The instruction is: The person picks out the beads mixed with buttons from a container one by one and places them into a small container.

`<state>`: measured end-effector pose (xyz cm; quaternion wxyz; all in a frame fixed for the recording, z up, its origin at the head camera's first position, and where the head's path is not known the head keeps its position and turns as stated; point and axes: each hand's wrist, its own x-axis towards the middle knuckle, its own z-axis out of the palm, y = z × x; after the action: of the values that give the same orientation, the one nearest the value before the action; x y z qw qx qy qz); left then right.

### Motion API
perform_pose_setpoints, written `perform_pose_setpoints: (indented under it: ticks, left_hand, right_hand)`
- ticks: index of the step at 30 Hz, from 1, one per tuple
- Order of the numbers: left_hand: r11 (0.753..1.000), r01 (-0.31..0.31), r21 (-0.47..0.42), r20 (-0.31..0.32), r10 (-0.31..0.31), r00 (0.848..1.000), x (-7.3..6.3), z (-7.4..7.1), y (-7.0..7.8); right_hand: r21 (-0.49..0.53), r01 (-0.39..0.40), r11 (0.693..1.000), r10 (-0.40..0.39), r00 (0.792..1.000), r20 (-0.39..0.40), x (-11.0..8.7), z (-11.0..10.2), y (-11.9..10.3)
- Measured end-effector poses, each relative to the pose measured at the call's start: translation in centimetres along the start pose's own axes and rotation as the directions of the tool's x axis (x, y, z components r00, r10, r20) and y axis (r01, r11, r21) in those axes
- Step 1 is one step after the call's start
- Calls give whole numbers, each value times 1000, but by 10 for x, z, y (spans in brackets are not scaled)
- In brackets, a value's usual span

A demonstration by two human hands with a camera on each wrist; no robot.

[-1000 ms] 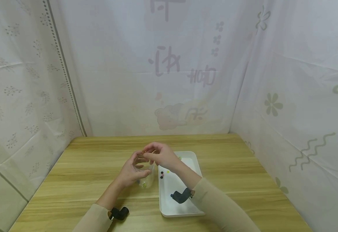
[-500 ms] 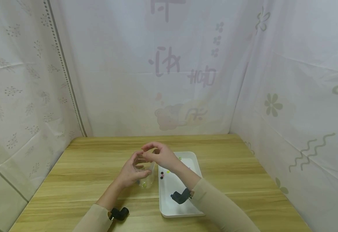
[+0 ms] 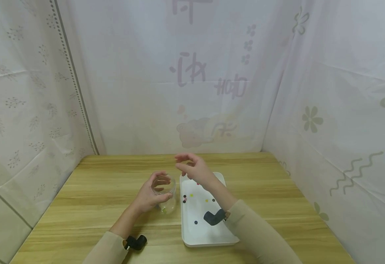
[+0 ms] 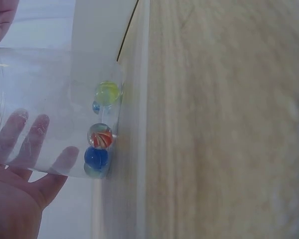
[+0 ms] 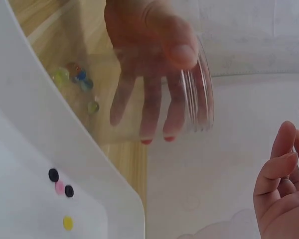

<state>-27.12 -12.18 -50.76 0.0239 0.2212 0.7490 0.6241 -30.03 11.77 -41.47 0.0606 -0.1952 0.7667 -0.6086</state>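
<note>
My left hand [image 3: 148,196] grips a clear plastic jar [image 3: 167,201], its thumb on the near side and fingers wrapped round the far side. The jar stands upright on the table with its mouth uncovered. Glass marbles lie at its bottom in the left wrist view: a yellow-green marble [image 4: 107,93], a red-striped marble [image 4: 100,136], a blue marble [image 4: 96,157] and others partly hidden. My right hand [image 3: 197,171] is raised over the far end of the white tray, right of the jar. Its fingers are loosely bent, and nothing shows between them.
The white tray [image 3: 209,236] lies right of the jar. Small round pieces are scattered in it, among them a black piece [image 5: 53,175], a pink piece [image 5: 59,187] and a yellow piece [image 5: 68,222]. Patterned curtains [image 3: 139,80] hang behind the wooden table [image 3: 90,205] and at both sides.
My right hand has moved away from the jar's mouth, to the right and slightly up, over the tray. My left hand and the jar have stayed in place.
</note>
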Motion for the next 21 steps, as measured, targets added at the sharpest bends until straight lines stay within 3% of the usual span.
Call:
perform_pose_setpoints:
  ticks: [11, 21]
  left_hand:
    - [1000, 4, -5, -7, -4, 1000, -1, 0, -1]
    - [1000, 5, 17, -12, -5, 1000, -1, 0, 1]
  right_hand:
    - [-84, -48, 995, 43, 997, -62, -4, -25, 28]
    - [-190, -156, 969, 138, 985, -104, -7, -47, 52]
